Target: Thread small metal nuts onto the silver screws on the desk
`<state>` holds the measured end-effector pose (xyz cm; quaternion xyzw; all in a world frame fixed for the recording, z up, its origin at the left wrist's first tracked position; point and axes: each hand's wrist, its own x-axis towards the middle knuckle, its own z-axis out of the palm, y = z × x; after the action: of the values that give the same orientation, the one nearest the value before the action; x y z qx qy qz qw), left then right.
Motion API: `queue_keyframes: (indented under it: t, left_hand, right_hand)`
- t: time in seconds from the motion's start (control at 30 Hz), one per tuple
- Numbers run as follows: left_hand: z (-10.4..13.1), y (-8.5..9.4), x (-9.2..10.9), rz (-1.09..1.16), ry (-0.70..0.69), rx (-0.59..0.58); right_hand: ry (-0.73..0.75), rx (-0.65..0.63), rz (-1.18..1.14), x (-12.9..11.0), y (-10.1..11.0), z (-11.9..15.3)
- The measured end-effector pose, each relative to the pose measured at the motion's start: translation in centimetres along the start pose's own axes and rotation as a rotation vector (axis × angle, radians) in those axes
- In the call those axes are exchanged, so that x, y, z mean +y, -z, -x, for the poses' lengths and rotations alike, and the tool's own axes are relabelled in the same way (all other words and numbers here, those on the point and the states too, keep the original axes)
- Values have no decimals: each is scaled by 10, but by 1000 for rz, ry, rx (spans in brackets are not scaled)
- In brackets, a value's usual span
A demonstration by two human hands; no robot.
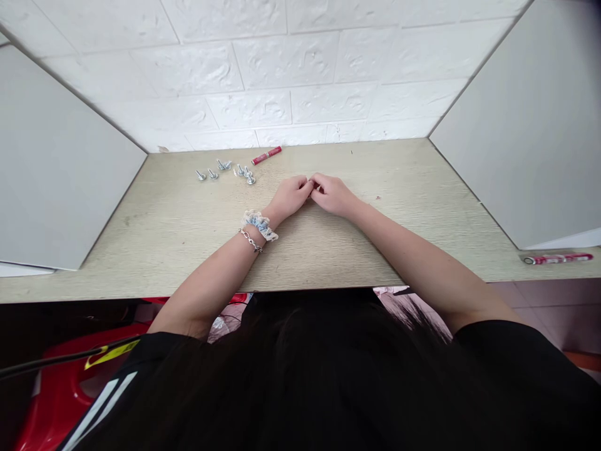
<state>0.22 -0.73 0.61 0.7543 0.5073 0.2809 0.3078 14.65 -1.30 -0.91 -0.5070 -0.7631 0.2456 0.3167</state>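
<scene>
Nothing readable anywhere here: the red tube (266, 155) at the back of the table (328, 250) and the yellow tag (109, 354) down at the lower left both carry marks too small to make out.

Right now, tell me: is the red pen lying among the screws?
No. The red pen lies apart from the screws, off to their right near the wall, touching none of them.

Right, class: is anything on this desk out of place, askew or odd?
Mostly tidy. The bolts lie loosely scattered near the wall, and a red pen sits at the desk's front right edge, close to falling. The left hand and right hand meet fingertip to fingertip; anything between them is hidden.
</scene>
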Motion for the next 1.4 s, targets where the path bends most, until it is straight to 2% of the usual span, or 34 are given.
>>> queue_keyframes:
  t: [1.4]
  left_hand:
    - [1,-1,-1,0,-21,18]
  right_hand:
    - [-4,-18,29,0,0,0]
